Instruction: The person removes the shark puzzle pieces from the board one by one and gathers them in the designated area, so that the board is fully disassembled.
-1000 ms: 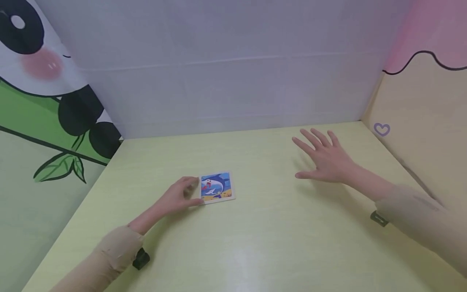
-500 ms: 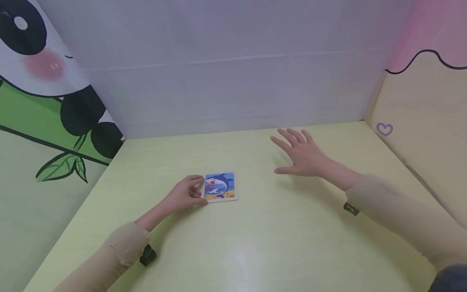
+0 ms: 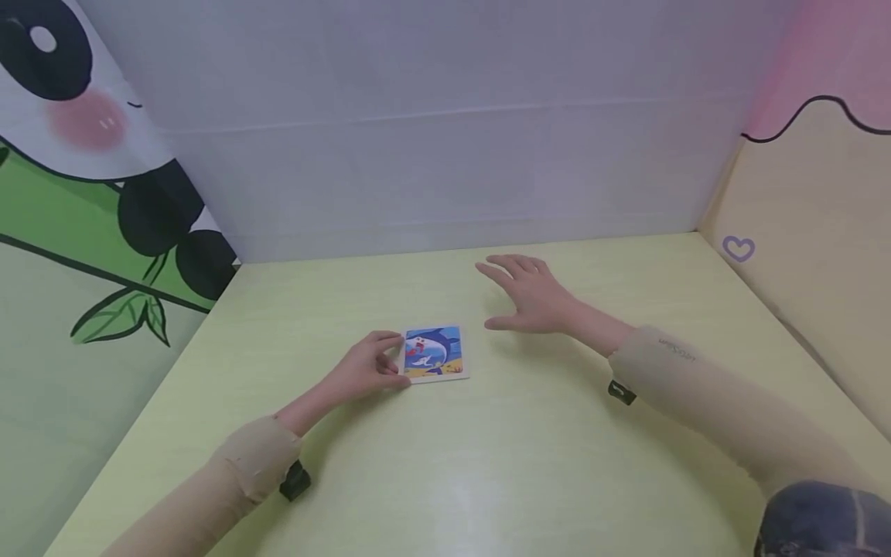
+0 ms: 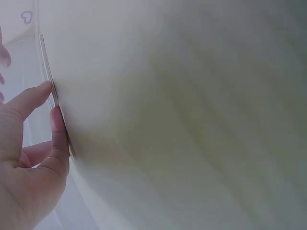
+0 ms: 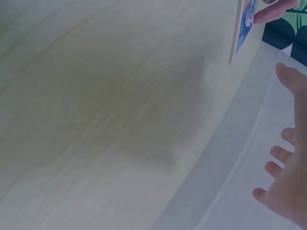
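Note:
A flat square picture board (image 3: 433, 352) with a pale rim lies on the table, showing a blue shark-like sea animal over a yellow seabed. My left hand (image 3: 365, 363) grips its left side, thumb at the near corner and fingers bent toward the far one. From the left wrist view the board (image 4: 46, 62) appears edge-on, as a thin strip at the fingertips. My right hand (image 3: 532, 298) hovers to the right of the board and farther back, fingers spread and holding nothing. In the right wrist view its thumb (image 5: 290, 79) points toward the board (image 5: 245, 24).
The pale yellow table (image 3: 452, 464) meets a grey-white cloth wall (image 3: 445, 170) at the back. A printed cartoon panel (image 3: 139, 294) stands on the left and a beige panel (image 3: 821, 247) on the right. Something dark blue (image 3: 821, 518) shows at the lower right edge.
My right hand has moved left, closer to the board, and its fingers have bent a little. The left hand and the board have shifted slightly to the right together.

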A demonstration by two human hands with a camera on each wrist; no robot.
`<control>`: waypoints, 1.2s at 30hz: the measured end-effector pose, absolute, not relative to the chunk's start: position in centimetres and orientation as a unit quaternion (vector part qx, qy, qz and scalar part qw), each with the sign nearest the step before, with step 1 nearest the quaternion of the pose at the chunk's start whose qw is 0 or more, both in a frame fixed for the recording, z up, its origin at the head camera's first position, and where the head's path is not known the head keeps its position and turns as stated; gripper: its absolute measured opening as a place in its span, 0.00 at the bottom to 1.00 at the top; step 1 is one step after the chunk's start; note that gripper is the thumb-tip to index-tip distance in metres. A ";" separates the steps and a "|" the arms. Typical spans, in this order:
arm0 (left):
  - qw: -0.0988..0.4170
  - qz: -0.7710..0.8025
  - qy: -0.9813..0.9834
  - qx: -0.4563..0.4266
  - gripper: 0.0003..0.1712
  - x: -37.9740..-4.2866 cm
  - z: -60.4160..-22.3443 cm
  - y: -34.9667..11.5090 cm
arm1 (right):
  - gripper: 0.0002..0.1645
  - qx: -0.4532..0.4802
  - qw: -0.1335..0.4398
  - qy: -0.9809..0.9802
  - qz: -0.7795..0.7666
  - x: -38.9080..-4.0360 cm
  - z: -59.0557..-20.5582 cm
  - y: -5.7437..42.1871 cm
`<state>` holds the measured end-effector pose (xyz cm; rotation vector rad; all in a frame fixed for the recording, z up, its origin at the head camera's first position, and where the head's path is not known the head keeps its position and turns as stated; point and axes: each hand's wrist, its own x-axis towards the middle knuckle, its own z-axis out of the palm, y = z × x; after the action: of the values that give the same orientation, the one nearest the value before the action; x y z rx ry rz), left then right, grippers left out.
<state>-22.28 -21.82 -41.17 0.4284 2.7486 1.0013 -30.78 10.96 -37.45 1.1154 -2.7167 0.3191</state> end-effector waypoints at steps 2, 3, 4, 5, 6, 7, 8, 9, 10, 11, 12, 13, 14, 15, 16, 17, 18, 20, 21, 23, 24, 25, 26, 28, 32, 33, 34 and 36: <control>0.095 0.341 0.924 0.147 0.47 -22.3 -41.1 -21.6 | 0.55 0.382 0.088 -0.913 0.113 -30.8 -37.6 10.2; 0.095 0.342 0.923 0.148 0.47 -22.3 -41.1 -21.5 | 0.55 0.385 0.085 -0.912 0.114 -30.8 -37.7 9.9; 0.096 0.343 0.923 0.148 0.47 -22.4 -41.1 -21.5 | 0.55 0.388 0.082 -0.910 0.117 -30.8 -37.7 9.5; 0.097 0.343 0.922 0.148 0.47 -22.4 -41.1 -21.4 | 0.54 0.392 0.079 -0.909 0.119 -30.7 -37.8 9.2; 0.097 0.343 0.922 0.149 0.47 -22.4 -41.1 -21.3 | 0.54 0.395 0.075 -0.908 0.120 -30.7 -37.9 8.9; 0.098 0.343 0.922 0.150 0.47 -22.4 -41.0 -21.3 | 0.53 0.398 0.072 -0.906 0.124 -30.7 -38.0 8.6; 0.099 0.344 0.921 0.151 0.47 -22.4 -41.0 -21.2 | 0.52 0.400 0.069 -0.905 0.125 -30.7 -38.2 8.3; 0.100 0.345 0.921 0.152 0.47 -22.5 -41.0 -21.1 | 0.52 0.403 0.065 -0.905 0.125 -30.7 -38.4 8.1; 0.099 0.345 0.921 0.154 0.47 -22.5 -41.0 -21.0 | 0.51 0.403 0.060 -0.905 0.123 -30.7 -38.5 7.9; 0.099 0.345 0.920 0.155 0.47 -22.5 -41.1 -21.0 | 0.49 0.404 0.054 -0.905 0.122 -30.7 -38.7 7.7; 0.099 0.345 0.920 0.157 0.47 -22.5 -41.1 -20.9 | 0.48 0.404 0.048 -0.905 0.119 -30.8 -38.9 7.5; 0.098 0.345 0.920 0.158 0.47 -22.5 -41.1 -20.9 | 0.47 0.405 0.042 -0.906 0.118 -30.8 -39.1 7.3; 0.097 0.345 0.920 0.158 0.47 -22.5 -41.1 -20.8 | 0.46 0.406 0.038 -0.905 0.117 -30.9 -39.3 7.2; 0.096 0.344 0.920 0.159 0.47 -22.6 -41.1 -20.8 | 0.44 0.407 0.032 -0.905 0.115 -30.9 -39.5 7.0; 0.095 0.344 0.921 0.159 0.47 -22.6 -41.1 -20.7 | 0.43 0.408 0.028 -0.905 0.114 -31.0 -39.6 6.9; 0.095 0.343 0.921 0.159 0.47 -22.6 -41.1 -20.7 | 0.42 0.410 0.024 -0.905 0.115 -31.1 -39.7 6.8; 0.094 0.344 0.921 0.160 0.47 -22.6 -41.1 -20.7 | 0.41 0.410 0.020 -0.904 0.118 -31.1 -39.8 6.7; 0.093 0.346 0.920 0.162 0.46 -22.7 -41.2 -20.7 | 0.38 0.411 0.013 -0.904 0.120 -31.2 -40.0 6.5; 0.093 0.346 0.919 0.164 0.46 -22.7 -41.2 -20.6 | 0.36 0.409 0.008 -0.905 0.118 -31.2 -40.1 6.4; 0.093 0.349 0.918 0.165 0.47 -22.8 -41.3 -20.6 | 0.34 0.406 -0.002 -0.905 0.125 -31.3 -40.2 6.3; 0.093 0.351 0.917 0.166 0.47 -22.8 -41.3 -20.6 | 0.32 0.406 -0.006 -0.905 0.128 -31.3 -40.2 6.2; 0.094 0.352 0.916 0.166 0.47 -22.8 -41.3 -20.5 | 0.31 0.406 -0.011 -0.904 0.130 -31.3 -40.3 6.1; 0.094 0.353 0.916 0.167 0.47 -22.8 -41.3 -20.5 | 0.30 0.407 -0.018 -0.903 0.134 -31.3 -40.3 6.0; 0.096 0.354 0.915 0.166 0.47 -22.9 -41.3 -20.3 | 0.27 0.413 -0.026 -0.899 0.146 -31.3 -40.3 5.9; 0.097 0.353 0.915 0.169 0.47 -23.0 -41.3 -20.1 | 0.21 0.418 -0.052 -0.892 0.165 -31.4 -40.5 5.6; 0.098 0.353 0.915 0.170 0.47 -23.0 -41.4 -20.1 | 0.20 0.417 -0.059 -0.891 0.168 -31.4 -40.5 5.6; 0.098 0.353 0.915 0.171 0.47 -23.0 -41.4 -20.1 | 0.19 0.414 -0.068 -0.892 0.170 -31.5 -40.5 5.5; 0.098 0.355 0.913 0.173 0.47 -23.1 -41.4 -20.0 | 0.18 0.408 -0.084 -0.893 0.171 -31.5 -40.5 5.4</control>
<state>-23.15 -20.01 -41.45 0.5133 2.7026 1.0502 -31.50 5.42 -40.46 1.3547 -2.9660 0.5669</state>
